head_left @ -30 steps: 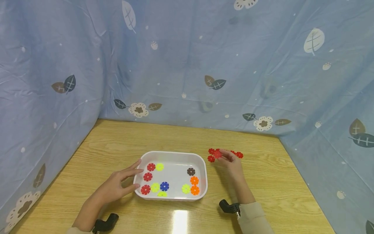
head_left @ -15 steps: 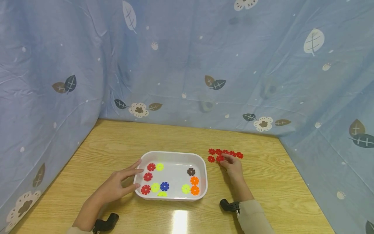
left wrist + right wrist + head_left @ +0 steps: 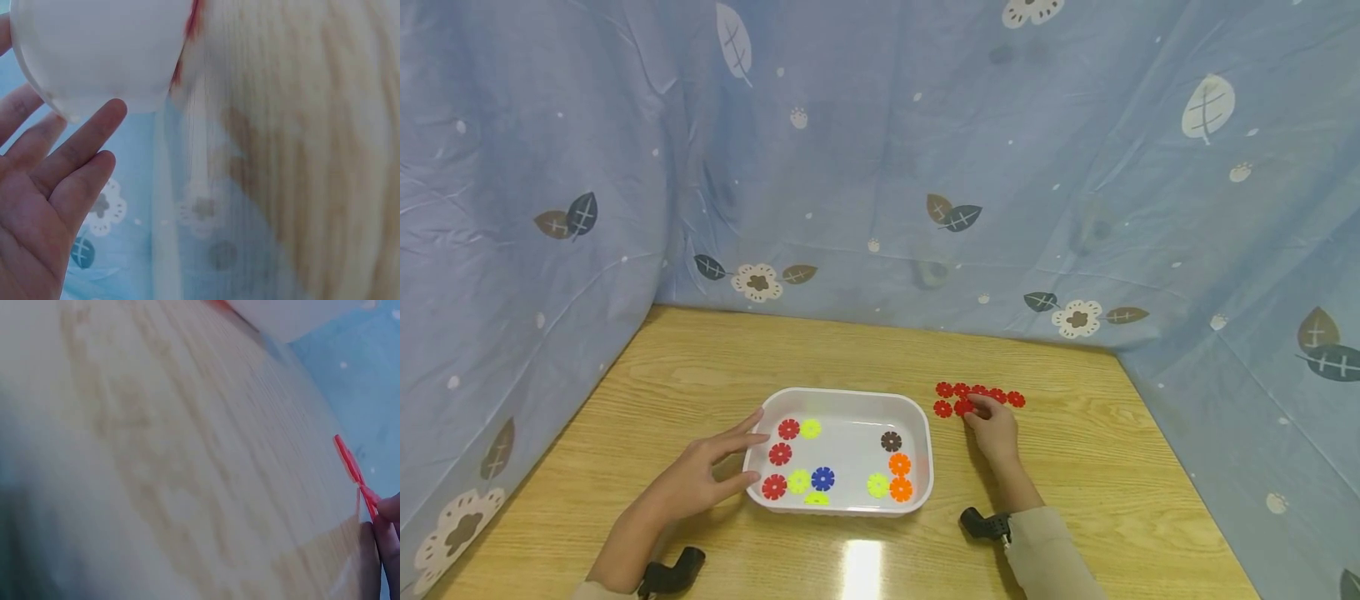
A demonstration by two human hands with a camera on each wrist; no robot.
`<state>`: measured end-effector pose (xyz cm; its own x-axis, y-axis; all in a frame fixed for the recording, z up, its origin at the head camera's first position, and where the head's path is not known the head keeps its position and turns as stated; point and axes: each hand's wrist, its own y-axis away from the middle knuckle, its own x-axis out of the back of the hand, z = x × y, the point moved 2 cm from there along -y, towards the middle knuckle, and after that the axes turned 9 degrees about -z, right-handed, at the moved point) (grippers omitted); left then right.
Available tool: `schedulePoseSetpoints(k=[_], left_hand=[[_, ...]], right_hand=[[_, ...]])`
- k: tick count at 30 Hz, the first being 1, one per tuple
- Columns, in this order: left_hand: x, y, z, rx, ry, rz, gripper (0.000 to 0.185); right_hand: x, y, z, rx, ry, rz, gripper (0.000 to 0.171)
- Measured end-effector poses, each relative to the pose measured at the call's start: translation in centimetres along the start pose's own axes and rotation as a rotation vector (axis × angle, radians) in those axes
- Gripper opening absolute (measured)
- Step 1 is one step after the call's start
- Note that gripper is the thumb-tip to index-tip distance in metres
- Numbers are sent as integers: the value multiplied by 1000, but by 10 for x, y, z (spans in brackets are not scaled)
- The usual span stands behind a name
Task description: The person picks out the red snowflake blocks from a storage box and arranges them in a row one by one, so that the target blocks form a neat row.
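A white tray [image 3: 844, 392] sits mid-table and holds several flower-shaped discs: red [image 3: 787, 429], yellow-green [image 3: 809, 428], blue [image 3: 822, 478], orange [image 3: 898, 464] and one brown [image 3: 891, 441]. My left hand [image 3: 741, 457] lies flat at the tray's left end, fingers straight, tips against the wall. The left wrist view shows the same hand [image 3: 56, 187] at the tray [image 3: 100, 50]. To the tray's right, several red discs [image 3: 988, 392] lie in a row on the table. My right hand [image 3: 976, 408] pinches one red disc [image 3: 962, 407] low beside that row; its edge [image 3: 353, 467] shows in the right wrist view.
The wooden table [image 3: 715, 367] is closed in at the back and both sides by a blue cloth [image 3: 880, 167] printed with leaves and flowers. A glare patch [image 3: 861, 567] lies near the front edge. Bare wood stretches behind the tray and at the far right.
My right hand has come down from holding a red disc above the table to table level beside the row. The left hand and the tray have not moved.
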<state>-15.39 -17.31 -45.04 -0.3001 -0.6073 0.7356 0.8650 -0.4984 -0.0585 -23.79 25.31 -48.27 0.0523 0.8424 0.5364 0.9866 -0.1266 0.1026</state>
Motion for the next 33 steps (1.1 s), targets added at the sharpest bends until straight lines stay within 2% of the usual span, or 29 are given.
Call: schedulePoseSetpoints(k=[2, 8, 18, 23, 29, 33], left_hand=[[0, 0, 0, 13, -2, -4, 42], [0, 0, -1, -20, -5, 3, 42], [0, 0, 0, -5, -1, -6, 43], [2, -1, 2, 25, -8, -4, 43], [1, 1, 1, -19, -42, 8, 42], [0, 1, 1, -30, -39, 9, 42]], right_hand=[[-1, 0, 0, 16, 13, 6, 30], [-4, -1, 2, 49, 55, 29, 32], [0, 5, -6, 19, -21, 19, 37], [2, 13, -24, 72, -72, 5, 39], [-5, 27, -54, 133, -104, -29, 41], [-14, 37, -73, 208, -130, -68, 40]])
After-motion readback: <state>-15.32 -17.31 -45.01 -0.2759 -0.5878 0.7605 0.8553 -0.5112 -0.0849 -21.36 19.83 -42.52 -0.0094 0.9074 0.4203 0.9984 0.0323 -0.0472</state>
